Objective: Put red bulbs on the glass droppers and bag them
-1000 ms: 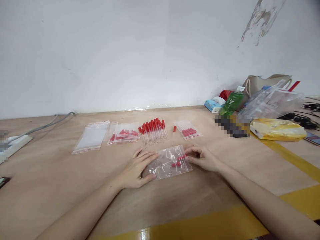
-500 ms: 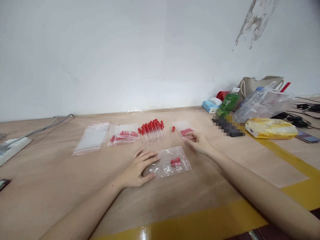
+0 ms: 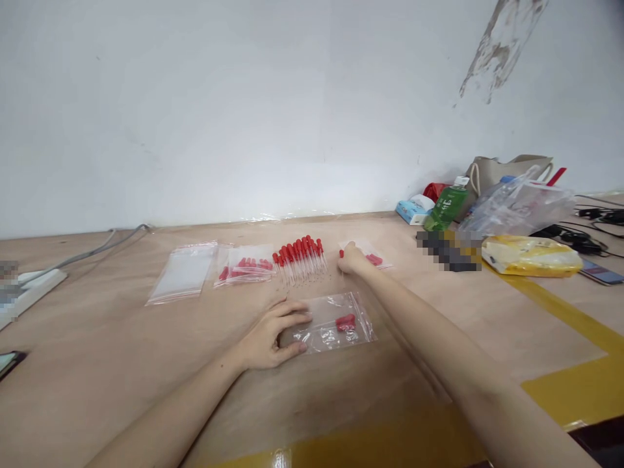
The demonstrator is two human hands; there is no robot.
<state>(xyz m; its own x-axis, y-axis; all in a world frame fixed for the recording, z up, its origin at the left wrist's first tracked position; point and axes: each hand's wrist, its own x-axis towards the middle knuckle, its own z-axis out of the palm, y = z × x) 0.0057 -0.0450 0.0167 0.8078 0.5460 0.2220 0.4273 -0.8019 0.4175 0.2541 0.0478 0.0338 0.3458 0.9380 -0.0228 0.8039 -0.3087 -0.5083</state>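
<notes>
My left hand (image 3: pixel 275 333) lies on the table with its fingers apart, resting on the left end of a clear zip bag (image 3: pixel 316 331). Inside that bag, toward its right end, are red rubber bulbs (image 3: pixel 346 322). My right hand (image 3: pixel 351 259) is pinched around a single glass dropper (image 3: pixel 341 254); its red bulb shows at the fingertips. Behind the right hand lies another zip bag (image 3: pixel 385 259) of droppers, partly covered. To the left, a row of red-bulbed droppers (image 3: pixel 299 255) lies side by side on the table.
At the left are a filled zip bag (image 3: pixel 248 268) with red bulbs and a stack of flat bags (image 3: pixel 182 273). A cable (image 3: pixel 104 246) runs to a white power strip (image 3: pixel 34 292). Right, a green bottle (image 3: pixel 447 207), tissue box (image 3: pixel 413 211) and yellow pack (image 3: pixel 531 255) stand near the wall.
My right hand has moved left from the bag of droppers to the single dropper and closed on it. The left hand stays on the zip bag.
</notes>
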